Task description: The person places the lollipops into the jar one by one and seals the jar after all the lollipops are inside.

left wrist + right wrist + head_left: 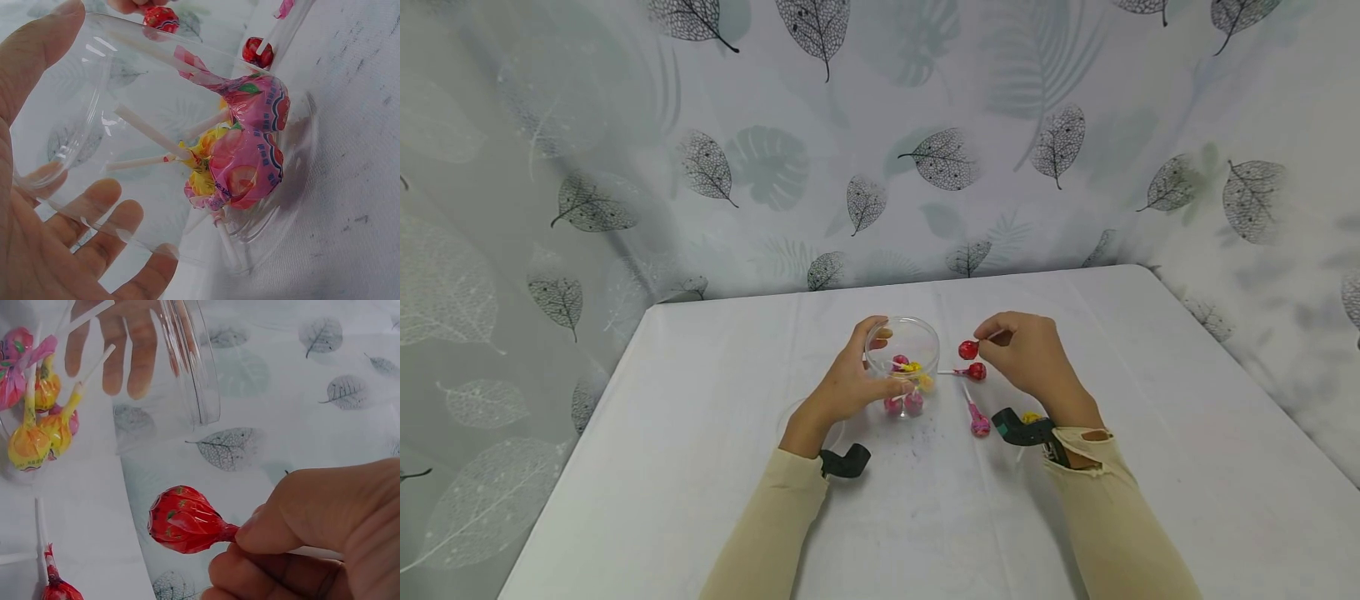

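Observation:
A clear plastic jar (pixel 904 342) stands on the white table, with several pink and yellow lollipops (pixel 247 162) inside it. My left hand (pixel 853 371) grips the jar's side, thumb on the near wall and fingers round the far one. Just right of the jar, my right hand (pixel 1028 354) pinches a red lollipop (pixel 187 520) by its stick, close under the wrapped head. The held lollipop hangs above the table, outside the jar. Below it lie another red lollipop (pixel 976 372) and a pink lollipop (pixel 980 423).
A yellow lollipop (pixel 1032 417) lies partly hidden behind the right wrist's black camera mount (pixel 1022 429). Beside the left wrist a clear round lid (pixel 833 435) rests on the white-covered table (pixel 625 500). Leaf-patterned cloth (pixel 865 204) hangs behind the table.

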Demonstrator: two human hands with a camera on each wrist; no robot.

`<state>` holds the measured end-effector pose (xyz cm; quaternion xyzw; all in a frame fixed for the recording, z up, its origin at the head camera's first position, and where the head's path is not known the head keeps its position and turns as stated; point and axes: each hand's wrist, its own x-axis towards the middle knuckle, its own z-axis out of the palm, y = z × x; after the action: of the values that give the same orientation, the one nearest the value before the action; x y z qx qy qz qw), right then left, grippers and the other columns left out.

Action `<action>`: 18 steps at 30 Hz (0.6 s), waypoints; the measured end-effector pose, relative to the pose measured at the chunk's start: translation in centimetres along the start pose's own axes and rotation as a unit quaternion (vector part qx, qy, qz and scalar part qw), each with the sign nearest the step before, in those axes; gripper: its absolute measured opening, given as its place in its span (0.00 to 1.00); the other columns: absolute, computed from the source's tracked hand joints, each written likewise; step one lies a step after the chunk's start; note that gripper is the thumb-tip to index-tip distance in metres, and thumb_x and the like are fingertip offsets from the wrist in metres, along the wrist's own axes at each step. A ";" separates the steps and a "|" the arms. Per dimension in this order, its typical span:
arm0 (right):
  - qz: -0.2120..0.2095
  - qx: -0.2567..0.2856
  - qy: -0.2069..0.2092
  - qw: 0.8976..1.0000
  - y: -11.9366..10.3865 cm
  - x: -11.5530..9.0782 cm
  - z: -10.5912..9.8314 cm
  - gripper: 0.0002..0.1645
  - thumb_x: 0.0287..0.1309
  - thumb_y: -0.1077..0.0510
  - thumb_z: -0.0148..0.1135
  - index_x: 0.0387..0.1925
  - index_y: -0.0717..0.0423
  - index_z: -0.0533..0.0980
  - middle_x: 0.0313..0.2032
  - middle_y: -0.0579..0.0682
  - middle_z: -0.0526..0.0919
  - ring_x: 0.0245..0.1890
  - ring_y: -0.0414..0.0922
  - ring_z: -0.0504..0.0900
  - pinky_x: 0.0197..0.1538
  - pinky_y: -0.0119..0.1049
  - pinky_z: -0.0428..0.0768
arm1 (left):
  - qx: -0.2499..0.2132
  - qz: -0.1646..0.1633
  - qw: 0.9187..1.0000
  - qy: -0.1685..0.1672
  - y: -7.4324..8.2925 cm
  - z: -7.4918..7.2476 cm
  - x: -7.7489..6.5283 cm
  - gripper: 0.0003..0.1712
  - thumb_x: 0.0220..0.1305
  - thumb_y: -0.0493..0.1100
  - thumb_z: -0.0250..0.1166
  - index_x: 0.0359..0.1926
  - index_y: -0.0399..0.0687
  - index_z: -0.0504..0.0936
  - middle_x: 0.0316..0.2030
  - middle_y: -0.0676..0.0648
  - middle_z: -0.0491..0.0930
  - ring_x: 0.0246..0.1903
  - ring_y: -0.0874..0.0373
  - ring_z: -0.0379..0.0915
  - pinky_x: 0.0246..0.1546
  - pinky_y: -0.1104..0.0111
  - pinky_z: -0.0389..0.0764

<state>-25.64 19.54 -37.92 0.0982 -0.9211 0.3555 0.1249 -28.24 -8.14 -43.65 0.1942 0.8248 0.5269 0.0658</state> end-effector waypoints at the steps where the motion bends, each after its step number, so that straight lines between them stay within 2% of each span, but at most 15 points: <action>1: -0.004 0.002 0.005 1.000 0.0 0.0 0.0 0.06 0.61 0.66 0.66 0.37 0.60 0.87 0.34 0.56 0.90 0.34 0.50 0.87 0.35 0.40 0.81 | -0.001 0.003 1.000 -0.001 0.0 0.0 0.0 0.59 0.54 0.56 0.81 0.78 0.69 0.53 0.73 0.46 0.67 0.72 0.51 0.63 0.69 0.38 0.66; 7: -0.028 0.016 0.032 0.999 -0.2 0.0 0.2 0.06 0.60 0.68 0.66 0.36 0.61 0.87 0.34 0.57 0.90 0.33 0.50 0.87 0.36 0.41 0.82 | -0.006 0.022 1.000 -0.007 -0.3 -0.1 0.0 0.59 0.54 0.55 0.81 0.78 0.68 0.53 0.74 0.43 0.66 0.72 0.52 0.63 0.70 0.39 0.66; 18: -0.066 0.042 0.071 0.994 -0.5 -0.1 0.4 0.06 0.60 0.69 0.66 0.35 0.60 0.87 0.34 0.55 0.91 0.30 0.49 0.88 0.34 0.35 0.82 | -0.004 0.015 1.000 -0.004 -0.1 -0.1 0.0 0.58 0.54 0.55 0.81 0.77 0.70 0.54 0.73 0.44 0.67 0.71 0.53 0.63 0.70 0.40 0.67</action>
<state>-25.51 18.96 -37.91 0.1387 -0.8856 0.3910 0.2090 -28.31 -8.26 -43.72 0.2082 0.8196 0.5300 0.0623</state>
